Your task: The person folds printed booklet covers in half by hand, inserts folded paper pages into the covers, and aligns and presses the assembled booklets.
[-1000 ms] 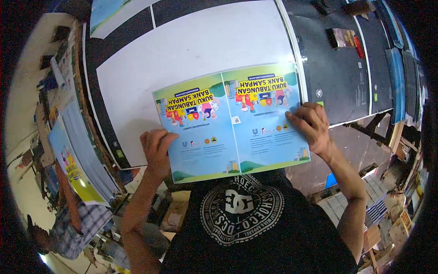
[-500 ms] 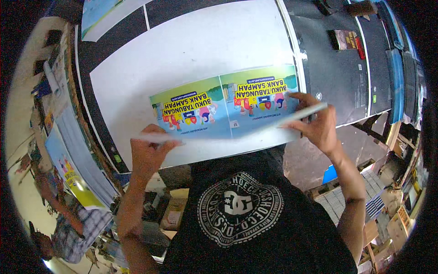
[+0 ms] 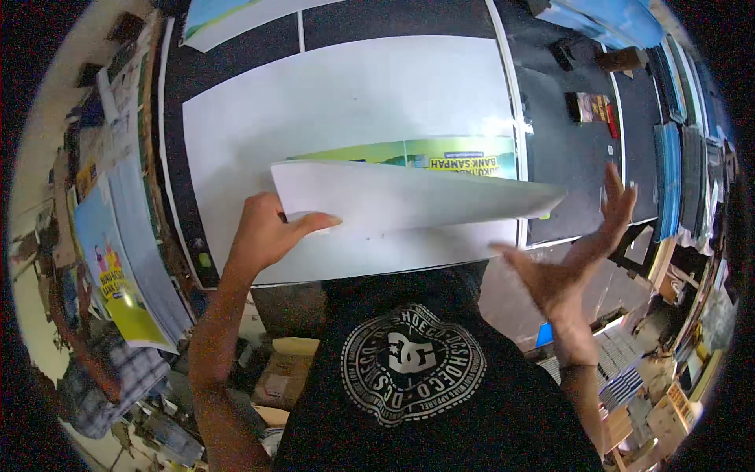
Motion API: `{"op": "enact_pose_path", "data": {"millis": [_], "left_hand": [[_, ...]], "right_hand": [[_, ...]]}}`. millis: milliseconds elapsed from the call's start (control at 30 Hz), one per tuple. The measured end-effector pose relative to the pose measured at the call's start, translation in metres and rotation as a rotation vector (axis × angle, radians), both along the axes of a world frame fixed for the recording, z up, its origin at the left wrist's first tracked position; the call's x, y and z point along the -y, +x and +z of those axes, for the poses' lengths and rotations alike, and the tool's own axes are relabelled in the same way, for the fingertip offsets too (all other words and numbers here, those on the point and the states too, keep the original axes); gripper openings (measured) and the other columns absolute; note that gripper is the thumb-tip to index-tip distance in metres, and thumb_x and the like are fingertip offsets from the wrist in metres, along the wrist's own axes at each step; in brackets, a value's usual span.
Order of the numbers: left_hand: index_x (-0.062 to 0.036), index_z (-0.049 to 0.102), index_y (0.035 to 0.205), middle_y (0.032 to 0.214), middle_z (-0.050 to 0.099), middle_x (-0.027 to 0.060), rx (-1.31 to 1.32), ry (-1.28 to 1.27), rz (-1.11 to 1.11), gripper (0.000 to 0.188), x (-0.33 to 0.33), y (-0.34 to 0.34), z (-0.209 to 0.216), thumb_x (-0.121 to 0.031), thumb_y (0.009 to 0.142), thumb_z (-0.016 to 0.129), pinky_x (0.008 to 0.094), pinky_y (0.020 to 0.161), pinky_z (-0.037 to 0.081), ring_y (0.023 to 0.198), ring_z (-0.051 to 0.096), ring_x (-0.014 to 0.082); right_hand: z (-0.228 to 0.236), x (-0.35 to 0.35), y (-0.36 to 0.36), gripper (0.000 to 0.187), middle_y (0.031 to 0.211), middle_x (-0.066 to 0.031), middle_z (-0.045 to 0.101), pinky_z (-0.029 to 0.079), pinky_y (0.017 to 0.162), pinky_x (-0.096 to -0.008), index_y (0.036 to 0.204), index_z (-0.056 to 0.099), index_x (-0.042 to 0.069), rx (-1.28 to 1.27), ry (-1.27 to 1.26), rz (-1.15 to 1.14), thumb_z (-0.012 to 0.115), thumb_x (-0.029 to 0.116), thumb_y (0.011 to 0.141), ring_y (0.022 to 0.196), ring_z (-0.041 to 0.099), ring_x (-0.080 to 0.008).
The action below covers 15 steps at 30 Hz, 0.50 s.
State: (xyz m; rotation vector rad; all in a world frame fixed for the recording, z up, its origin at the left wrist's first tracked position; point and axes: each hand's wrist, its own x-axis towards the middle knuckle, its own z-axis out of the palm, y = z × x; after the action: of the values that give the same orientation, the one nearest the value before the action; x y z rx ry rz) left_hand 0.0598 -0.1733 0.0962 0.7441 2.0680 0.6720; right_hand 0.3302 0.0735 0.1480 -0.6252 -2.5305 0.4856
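My left hand (image 3: 271,234) pinches the left end of a raised printed sheet (image 3: 370,193), thumb lying along its white side. The sheet slants up across the board, and a sliver of green print shows at its right corner. Off to the right of that corner, my right hand (image 3: 570,267) is free of the sheet, fingers spread and slightly blurred. Behind the raised sheet, a green and yellow printed cover (image 3: 464,149) lies partly hidden; I cannot tell whether the two are joined. Under them is a large white board (image 3: 338,98) on the black table top.
At the left stands a stack of printed sheets (image 3: 118,267), beside a person in a checked shirt (image 3: 118,385). Blue stacks (image 3: 667,177) line the right edge. A small box (image 3: 590,108) and a red object (image 3: 612,120) rest on the black surface (image 3: 554,149).
My right hand has let go of the sheet's right end and moved right, opening. The sheet has tilted so its white side shows and covers much of the print. My left hand still grips it.
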Motion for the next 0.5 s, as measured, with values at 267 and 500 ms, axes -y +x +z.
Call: {"op": "enact_pose_path", "data": {"millis": [267,500], "left_hand": [[-0.0005,0.076,0.1,0.085,0.077,0.0116,-0.019,0.002,0.089,0.045,0.003,0.007,0.002,-0.038,0.077,0.087,0.0316,0.068,0.056,0.074,0.072,0.0162],[0.0027,0.071,0.104,0.091,0.076,0.0134,-0.012,0.224,0.326,0.049,0.011,0.021,-0.017,-0.029,0.072,0.092,0.0308,0.068,0.056,0.08,0.072,0.0166]], "right_hand": [[-0.05,0.064,-0.11,0.083,0.162,-0.0122,0.032,0.002,0.12,-0.0596,0.154,0.041,0.019,0.312,0.189,0.135,0.057,0.067,0.088,0.152,0.022,-0.031],[-0.077,0.05,-0.124,0.079,0.153,-0.0196,0.042,0.018,0.118,-0.0616,0.147,0.049,0.01,0.312,0.088,0.213,0.051,0.067,0.093,0.147,0.032,-0.0355]]}}
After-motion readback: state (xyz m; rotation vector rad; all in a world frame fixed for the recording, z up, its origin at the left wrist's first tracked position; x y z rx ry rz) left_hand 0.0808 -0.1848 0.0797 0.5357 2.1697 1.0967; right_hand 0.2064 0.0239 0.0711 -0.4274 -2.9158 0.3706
